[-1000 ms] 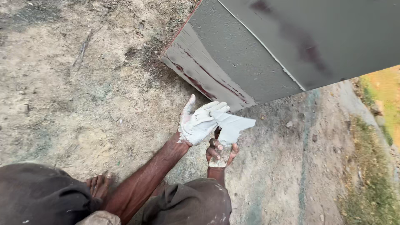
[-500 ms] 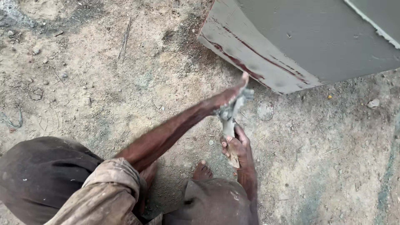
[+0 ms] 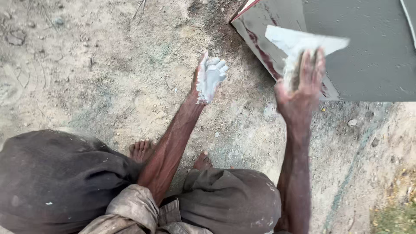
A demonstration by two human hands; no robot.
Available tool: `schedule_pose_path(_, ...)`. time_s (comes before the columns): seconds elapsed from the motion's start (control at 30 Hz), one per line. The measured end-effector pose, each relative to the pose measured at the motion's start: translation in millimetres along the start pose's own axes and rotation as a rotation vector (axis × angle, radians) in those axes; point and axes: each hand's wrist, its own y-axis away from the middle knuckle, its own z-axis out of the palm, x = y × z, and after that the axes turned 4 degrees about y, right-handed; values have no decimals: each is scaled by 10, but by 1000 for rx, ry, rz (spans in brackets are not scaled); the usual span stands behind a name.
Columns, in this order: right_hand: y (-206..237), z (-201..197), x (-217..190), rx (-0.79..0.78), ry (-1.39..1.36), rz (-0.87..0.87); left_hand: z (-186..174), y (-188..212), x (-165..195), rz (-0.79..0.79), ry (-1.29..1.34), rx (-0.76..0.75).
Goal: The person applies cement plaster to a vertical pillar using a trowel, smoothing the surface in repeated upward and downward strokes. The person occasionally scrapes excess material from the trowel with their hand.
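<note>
The person is squatting on bare dirt ground (image 3: 86,86), knees up in dark, dusty trousers (image 3: 56,173), and both bare feet are peeking out between them, the left foot (image 3: 141,149) and the right foot (image 3: 202,161).

The right hand (image 3: 303,84) is gripping a trowel (image 3: 303,43) by its handle, fingers wrapped tight around it. The flat blade is sticking out past the knuckles, pale and smeared with grey cement, and it's a bit motion-blurred, so the edges are looking soft. The blade is hovering over the near corner of a slab of wet grey cement (image 3: 368,56), and whether it's actually touching the surface is hard to tell from this angle.

The left hand (image 3: 211,78) is holding nothing. It's stretched out over the dirt with the fingers loosely spread, the palm and fingers coated in pale grey-white cement paste. It's sitting just beside the slab's corner but not touching it, and well apart from the right hand.

The slab is framed by a board edge (image 3: 260,39) that's showing reddish streaks under the cement splatter, and the surface inside is looking smooth and damp. A bit of grass (image 3: 392,216) is showing in the bottom right corner.
</note>
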Motion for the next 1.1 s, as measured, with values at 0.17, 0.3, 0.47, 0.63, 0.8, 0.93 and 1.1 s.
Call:
schedule_pose_path(0.17, -953, 362, 342, 58, 423, -202, -95, 84, -261, -64, 110, -39)
schedule_pose_path(0.3, -1163, 536, 408, 98, 549, -298, -61, 3, -472, -55, 158, -83)
schedule_pose_path(0.47, -1203, 552, 392, 19, 475, -281, -250, -114, -779, -114, 130, -54)
schedule_pose_path(0.63, -1217, 513, 340, 125, 568, -330, -401, -140, -963, -138, 274, -193)
schedule_pose_path(0.8, -1263, 526, 281, 45, 428, -304, -444, -121, -1030, -53, 389, -472)
schedule_pose_path(0.93, -1027, 617, 346, 8, 585, -240, -395, -121, -939, -150, 298, -215)
schedule_pose_path(1.1, -413, 806, 765, 27, 706, -256, -254, -157, -737, -119, -5, 70)
